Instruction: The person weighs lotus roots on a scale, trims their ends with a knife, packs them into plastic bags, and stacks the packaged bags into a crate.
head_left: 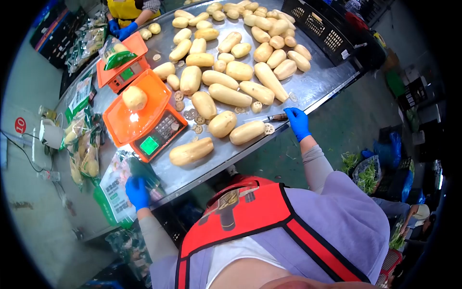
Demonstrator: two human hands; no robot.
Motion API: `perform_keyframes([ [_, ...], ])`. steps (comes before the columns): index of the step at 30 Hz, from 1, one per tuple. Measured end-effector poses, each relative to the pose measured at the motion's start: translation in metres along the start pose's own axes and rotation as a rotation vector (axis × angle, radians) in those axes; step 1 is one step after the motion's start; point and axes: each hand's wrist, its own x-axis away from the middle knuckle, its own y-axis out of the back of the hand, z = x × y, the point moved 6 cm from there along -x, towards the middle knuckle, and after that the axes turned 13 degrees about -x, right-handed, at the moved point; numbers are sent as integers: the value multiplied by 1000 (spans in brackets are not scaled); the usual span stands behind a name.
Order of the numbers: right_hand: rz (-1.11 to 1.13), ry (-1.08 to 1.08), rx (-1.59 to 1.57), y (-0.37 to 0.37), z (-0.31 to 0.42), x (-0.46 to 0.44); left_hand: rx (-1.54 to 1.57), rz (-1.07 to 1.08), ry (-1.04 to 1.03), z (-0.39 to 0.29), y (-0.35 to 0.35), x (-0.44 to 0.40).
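My right hand [298,124], in a blue glove, is at the table's front edge with its fingers closed at the end of a knife's handle [277,117]. The knife lies low over the metal, its blade toward the lotus roots. My left hand [138,192], also gloved in blue, rests at the printed plastic bags [115,190] on the near left corner, fingers curled against the top bag. Peeled lotus roots [191,151] lie in front of me, with cut slices [191,114] among them. One lotus root piece [134,98] sits on the orange scale [115,123].
A second orange scale [122,67] holds a filled bag [117,53]. Filled bags [89,154] lie along the left side. A black crate [320,29] stands at the far right edge. Across the table is a co-worker's blue-gloved hand [127,31]. Greens [367,176] lie on the floor.
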Motion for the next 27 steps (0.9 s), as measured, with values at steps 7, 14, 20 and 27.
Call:
perform_keyframes([
  [7, 53, 110, -75, 9, -5, -75, 4, -118, 108, -13, 16, 18],
  [14, 15, 149, -52, 29, 0, -197, 145, -80, 333, -70, -21, 34],
  [20, 81, 137, -188, 19, -7, -285, 291, -103, 365, -121, -34, 28],
  [27, 103, 570, 181, -43, 24, -379, 209, -59, 441, -137, -24, 48],
])
